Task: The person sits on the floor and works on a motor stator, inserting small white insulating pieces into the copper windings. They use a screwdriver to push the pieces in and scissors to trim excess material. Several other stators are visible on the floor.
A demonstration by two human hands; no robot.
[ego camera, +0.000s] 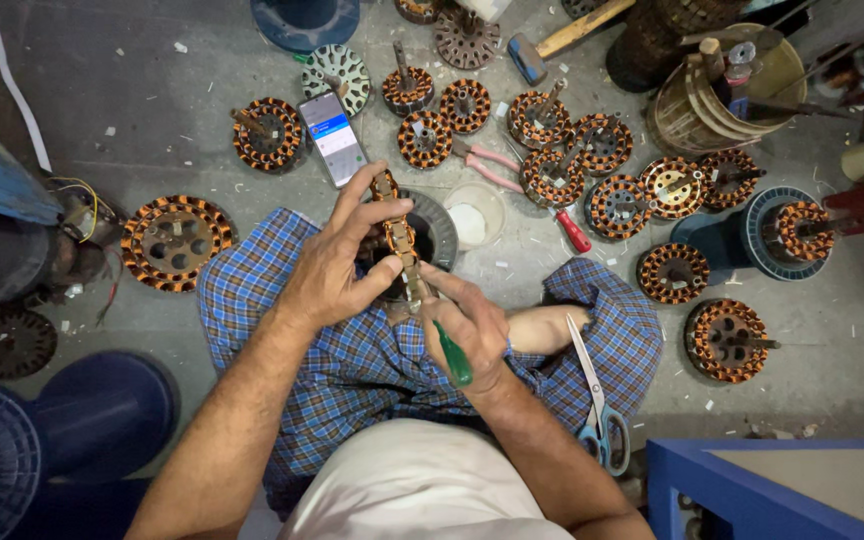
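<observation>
Pinching a stator (pixel 399 236), left grip (pixel 337 262) closed.

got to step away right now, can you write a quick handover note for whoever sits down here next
Left hand: grips a wound motor stator on edge, over the lap.
Right hand: holds a green-handled tool, its tip at the stator's lower edge.
Around: many wound stators lie on the floor ahead, with pink-handled pliers, a phone and a small plastic cup. Scissors rest on the right knee.
Done: the floor stators already carry copper windings.
Left: the held stator is being worked; how far along cannot be told.
</observation>
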